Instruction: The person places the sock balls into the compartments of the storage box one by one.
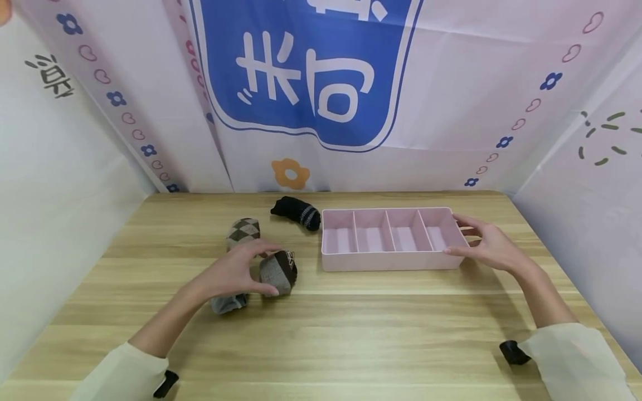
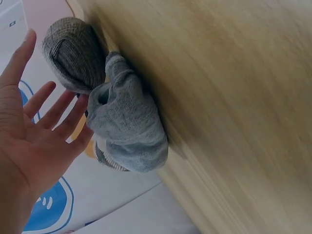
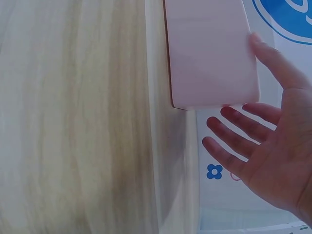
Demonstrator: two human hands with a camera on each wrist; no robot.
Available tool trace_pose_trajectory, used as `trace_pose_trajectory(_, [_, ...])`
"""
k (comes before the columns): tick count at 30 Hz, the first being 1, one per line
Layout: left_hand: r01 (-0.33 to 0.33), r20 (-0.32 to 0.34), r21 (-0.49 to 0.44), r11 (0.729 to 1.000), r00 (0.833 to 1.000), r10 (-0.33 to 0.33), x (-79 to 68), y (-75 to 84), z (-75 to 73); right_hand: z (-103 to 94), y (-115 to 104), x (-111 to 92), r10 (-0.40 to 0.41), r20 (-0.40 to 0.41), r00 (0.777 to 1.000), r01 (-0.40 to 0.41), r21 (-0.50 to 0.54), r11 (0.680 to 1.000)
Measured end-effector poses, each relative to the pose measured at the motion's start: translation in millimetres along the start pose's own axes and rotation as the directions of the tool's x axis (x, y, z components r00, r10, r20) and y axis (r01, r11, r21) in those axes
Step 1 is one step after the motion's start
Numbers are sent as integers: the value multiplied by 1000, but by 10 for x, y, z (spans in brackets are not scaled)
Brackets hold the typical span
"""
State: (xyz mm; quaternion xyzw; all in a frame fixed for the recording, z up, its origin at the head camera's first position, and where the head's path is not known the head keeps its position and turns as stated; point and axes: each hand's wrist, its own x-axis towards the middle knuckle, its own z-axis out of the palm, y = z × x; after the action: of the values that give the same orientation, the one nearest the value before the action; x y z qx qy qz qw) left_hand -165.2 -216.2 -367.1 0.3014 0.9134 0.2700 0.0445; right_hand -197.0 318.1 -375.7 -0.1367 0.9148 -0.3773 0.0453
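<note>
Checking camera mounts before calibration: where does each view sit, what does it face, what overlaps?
Head: worn on the head, facing forward and down at the table and backdrop; left hand, right hand, forearms and sleeves show.
Left wrist: on that wrist, facing rolled socks; the hand's palm side shows.
Right wrist: on that wrist, facing the outside of the pink box; that hand's palm side shows.
Shared: head and right wrist both show the pink box and right hand.
</note>
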Motion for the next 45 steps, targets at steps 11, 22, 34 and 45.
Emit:
trace_pose_trajectory(11, [41,53,14,999,998,-42,41,-47,73,2,21,34,8,12,1000,-8,25,1000])
trace_pose_trajectory(22, [20,29,-14,1000,999,-19,41,-67,91,6,42,49,14,16,1000,-15,55,998])
trace_pose_trajectory(34, [24,29,-32,999,999,-23,61,-95,118,-45,50,51,0,28,1000,-2,60,998])
trace_pose_trajectory(45, [53,25,-101,994,998,-50,56,-104,135,-41,64,65,1,40,999,-3,43,999])
